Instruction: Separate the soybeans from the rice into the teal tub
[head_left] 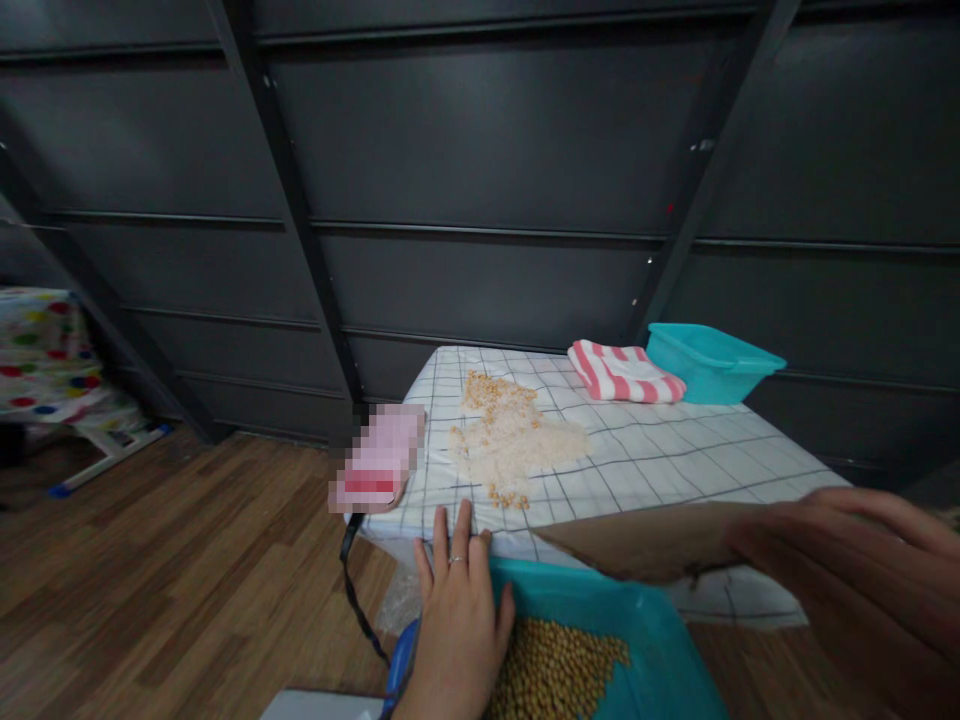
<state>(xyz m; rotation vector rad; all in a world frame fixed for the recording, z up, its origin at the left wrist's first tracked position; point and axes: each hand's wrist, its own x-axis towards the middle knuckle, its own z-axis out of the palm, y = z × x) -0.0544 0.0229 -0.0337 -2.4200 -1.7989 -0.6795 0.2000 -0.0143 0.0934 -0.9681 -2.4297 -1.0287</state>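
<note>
My left hand [459,610] lies with its fingers stretched out at the table's front edge, over the near rim of a teal plastic basin [660,610]. Many yellow-brown beans [559,665] cover the bottom of that basin. At the right, my right hand [862,570] is blurred and seems closed on a flat brown piece of cardboard [645,540], which reaches over the table's front edge above the basin. On the checked tablecloth, a spread of pale grains [517,440] lies mixed with yellow kernels [491,390].
A folded pink-striped towel [626,372] and a second teal basin [709,362] stand at the table's back right. A pixelated pink object [382,455] with a black strap [349,570] rests on the left edge. Dark metal panels [480,150] rise behind.
</note>
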